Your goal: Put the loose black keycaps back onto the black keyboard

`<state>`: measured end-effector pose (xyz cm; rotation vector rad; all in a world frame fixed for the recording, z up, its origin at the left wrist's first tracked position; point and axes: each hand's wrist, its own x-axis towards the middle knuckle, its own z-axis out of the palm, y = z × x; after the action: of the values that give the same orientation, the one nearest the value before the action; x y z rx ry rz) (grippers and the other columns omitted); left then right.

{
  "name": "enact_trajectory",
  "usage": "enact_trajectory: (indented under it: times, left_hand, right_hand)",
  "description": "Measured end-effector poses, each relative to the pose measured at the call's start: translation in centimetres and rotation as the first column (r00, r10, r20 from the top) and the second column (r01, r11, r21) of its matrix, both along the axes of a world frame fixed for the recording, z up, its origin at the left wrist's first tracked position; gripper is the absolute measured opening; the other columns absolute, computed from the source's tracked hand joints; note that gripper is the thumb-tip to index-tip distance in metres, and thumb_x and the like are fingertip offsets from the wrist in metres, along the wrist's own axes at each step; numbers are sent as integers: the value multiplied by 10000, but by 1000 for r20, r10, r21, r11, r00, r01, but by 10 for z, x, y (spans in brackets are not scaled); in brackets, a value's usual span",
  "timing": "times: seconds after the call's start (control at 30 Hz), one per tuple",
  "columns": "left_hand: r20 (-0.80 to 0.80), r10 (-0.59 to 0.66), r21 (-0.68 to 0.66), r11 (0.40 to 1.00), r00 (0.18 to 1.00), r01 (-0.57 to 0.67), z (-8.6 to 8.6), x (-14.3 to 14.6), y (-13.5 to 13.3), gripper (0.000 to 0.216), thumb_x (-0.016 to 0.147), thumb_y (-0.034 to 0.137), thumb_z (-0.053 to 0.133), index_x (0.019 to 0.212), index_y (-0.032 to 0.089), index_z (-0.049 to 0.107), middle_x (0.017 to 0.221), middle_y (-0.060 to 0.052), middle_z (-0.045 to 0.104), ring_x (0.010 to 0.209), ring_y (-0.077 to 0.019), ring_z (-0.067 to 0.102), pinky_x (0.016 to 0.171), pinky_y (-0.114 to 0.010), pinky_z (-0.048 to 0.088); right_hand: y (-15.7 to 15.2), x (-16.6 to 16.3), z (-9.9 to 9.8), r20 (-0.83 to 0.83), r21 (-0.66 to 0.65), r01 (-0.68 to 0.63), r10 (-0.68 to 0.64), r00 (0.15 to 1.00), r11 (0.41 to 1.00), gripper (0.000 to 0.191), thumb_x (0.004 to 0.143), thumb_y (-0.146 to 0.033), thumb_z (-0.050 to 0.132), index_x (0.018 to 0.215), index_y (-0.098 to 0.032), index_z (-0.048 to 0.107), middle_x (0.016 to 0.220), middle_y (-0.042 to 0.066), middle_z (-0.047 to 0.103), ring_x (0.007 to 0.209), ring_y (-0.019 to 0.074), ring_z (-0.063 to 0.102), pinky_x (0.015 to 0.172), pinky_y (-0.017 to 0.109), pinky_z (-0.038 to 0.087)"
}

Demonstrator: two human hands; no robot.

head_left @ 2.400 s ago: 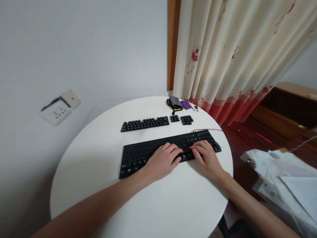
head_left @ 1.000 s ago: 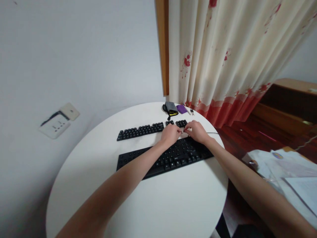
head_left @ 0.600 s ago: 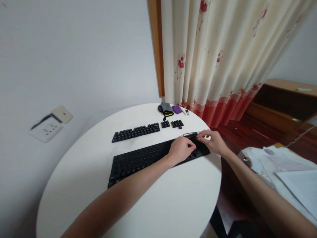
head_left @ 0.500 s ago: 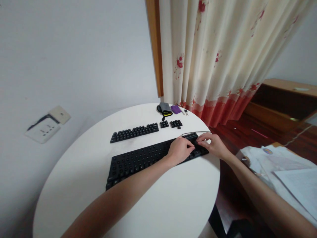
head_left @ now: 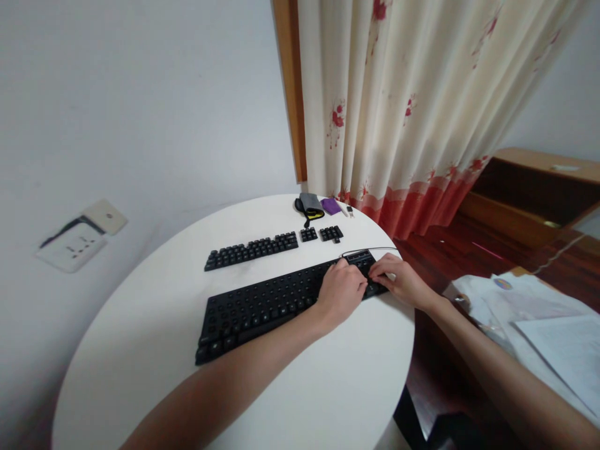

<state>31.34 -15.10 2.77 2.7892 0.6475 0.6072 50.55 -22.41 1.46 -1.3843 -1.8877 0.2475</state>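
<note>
A black keyboard base [head_left: 262, 306] with bare key sockets lies across a round white table [head_left: 281, 387]. My left hand [head_left: 341, 294] rests on its right part, fingers curled down onto it. My right hand [head_left: 398, 280] is at the keyboard's right end, fingers bent and pinched together over the sockets; what they hold, if anything, is hidden. Behind the keyboard lie rows of removed black keycaps: a long group [head_left: 250, 250], a small group [head_left: 308, 234] and another small group [head_left: 331, 234].
At the table's far edge lie a grey and yellow pouch [head_left: 309, 205], a purple item [head_left: 330, 205] and a small white piece [head_left: 344, 210]. A cable [head_left: 375, 249] leaves the keyboard. A flowered curtain [head_left: 403, 112], a wall socket [head_left: 70, 245], papers [head_left: 539, 319] and a wooden bench [head_left: 529, 194] surround it.
Both hands went from the keyboard's middle back to the loose keycaps, then returned to the keyboard's right end. In the last half second they settled slightly lower on it.
</note>
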Motion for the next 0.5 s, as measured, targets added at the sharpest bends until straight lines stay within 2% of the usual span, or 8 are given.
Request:
enact_trajectory:
  times: [0.13,0.23,0.5]
  left_hand:
    - [-16,-6,22,1000,1000,6,0,-4,-8,265,955,275,498,914,208,752,973,-46,710,943,-228,535,818,-388,455]
    - [-15,-8,61,998,1000,9,0,-7,-13,316,980,293,440,953,180,734,1003,-67,683,984,-234,523,833,-393,453]
    - [-36,-61,77,995,997,64,-1,-11,-12,306,982,266,424,975,171,714,1028,-77,633,1019,-234,506,872,-388,447]
  right_hand:
    - [-4,-2,2,93,20,-25,23,995,999,169,908,-257,566,865,-231,728,925,71,721,891,218,628,813,408,502]
    - [-9,-4,0,136,56,6,-14,991,998,169,905,-256,565,893,-245,733,992,71,706,944,229,612,851,432,497]
    - [-15,-7,-18,86,91,110,-118,989,990,182,911,-279,565,833,-242,725,1039,72,668,995,245,569,865,441,498]
